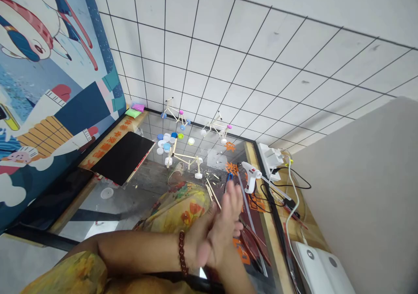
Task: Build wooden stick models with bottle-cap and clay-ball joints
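- Black board (122, 157): lying flat on the glass-topped table (130, 207), far left of the glue gun (251, 176); it is probably pushed aside to keep the middle free
- Bottle caps (166, 141): sitting in a loose cluster left of the glue gun and farther back, seemingly gathered there as wheel stock
- Stick models (186, 157): three are standing on cap wheels left of the glue gun, two back by the tiled wall (261, 68) and one nearer; they are likely parked clear of the hands
- Left hand (200, 237): the forearm, wearing a bead bracelet (182, 252), is crossing in from the left, nearer the camera than the glue gun; the palm is pressing flat against the other hand, and the fingers are stretched out, grasping nothing, though blurred
- Loose sticks (212, 192): lying just left of the glue gun, just beyond the fingertips, within easy reach
- Right hand (228, 224): rising from the lower edge, fingers extended straight toward the glue gun and empty
- Scissors (229, 177): only the blue handle is showing, just left of the glue gun
- Power strip (271, 155): sitting just right of the glue gun at the table's edge, with cables trailing, presumably feeding it
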Available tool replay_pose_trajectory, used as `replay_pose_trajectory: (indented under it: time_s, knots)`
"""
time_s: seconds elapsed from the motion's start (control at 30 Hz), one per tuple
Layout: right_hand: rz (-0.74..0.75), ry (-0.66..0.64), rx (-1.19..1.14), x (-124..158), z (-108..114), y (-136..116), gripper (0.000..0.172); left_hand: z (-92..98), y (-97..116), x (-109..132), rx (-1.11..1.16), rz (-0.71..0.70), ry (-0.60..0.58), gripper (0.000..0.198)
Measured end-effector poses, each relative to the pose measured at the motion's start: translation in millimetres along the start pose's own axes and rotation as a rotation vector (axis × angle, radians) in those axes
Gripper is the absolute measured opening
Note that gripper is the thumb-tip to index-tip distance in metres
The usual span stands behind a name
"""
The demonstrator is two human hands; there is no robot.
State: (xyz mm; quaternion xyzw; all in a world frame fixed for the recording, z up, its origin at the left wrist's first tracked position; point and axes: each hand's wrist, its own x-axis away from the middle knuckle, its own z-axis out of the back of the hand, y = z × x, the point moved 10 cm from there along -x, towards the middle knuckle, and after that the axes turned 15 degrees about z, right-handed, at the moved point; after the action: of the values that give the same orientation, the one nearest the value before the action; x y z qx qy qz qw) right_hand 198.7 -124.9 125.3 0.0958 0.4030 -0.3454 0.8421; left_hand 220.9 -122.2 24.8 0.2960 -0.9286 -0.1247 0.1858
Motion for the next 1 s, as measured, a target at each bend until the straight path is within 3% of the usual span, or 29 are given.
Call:
replay_pose_trajectory:
  time_s: [0.07, 0.13, 0.2, 0.3, 0.53, 0.7, 0.83, 0.9, 1.0]
  knots:
    - [-0.104, 0.103, 0.098, -7.3, 16.5, 29.5, 0.087, 4.7, 1.1, 3.2, 0.037, 0.058, 0.049, 0.054]
    - [-0.136, 0.105, 0.169, -9.7, 23.4, 50.0, 0.073, 16.6, 9.9, 8.9, 0.113, 0.108, 0.150, 0.036]
    - [-0.159, 0.104, 0.133, -4.9, 24.9, 62.6, 0.059, 25.7, 27.6, 15.0, 0.192, 0.087, 0.202, 0.032]
    - [-0.200, 0.127, -0.010, 8.1, 21.0, 69.9, 0.044, 30.2, 49.2, 20.7, 0.263, 0.043, 0.174, 0.034]
    - [-0.218, 0.087, -0.160, 20.7, 3.6, 67.6, 0.034, 38.2, 61.3, 28.7, 0.190, -0.004, 0.138, 0.029]
    - [-0.242, 0.123, -0.238, 18.3, 3.3, 69.9, 0.036, 44.5, 60.3, 28.8, 0.042, -0.029, 0.187, 0.033]
    - [-0.212, 0.195, -0.230, 8.1, 6.3, 60.2, 0.053, 11.5, 54.9, 23.7, -0.066, -0.074, 0.047, 0.047]
    - [-0.163, 0.145, -0.153, 2.3, 0.0, 42.8, 0.067, -7.2, 51.3, 18.3, -0.038, -0.066, -0.035, 0.042]
    - [-0.023, -0.007, -0.084, -6.3, -16.6, 8.3, 0.087, -9.2, 49.8, 10.3, -0.009, -0.085, 0.066, 0.061]
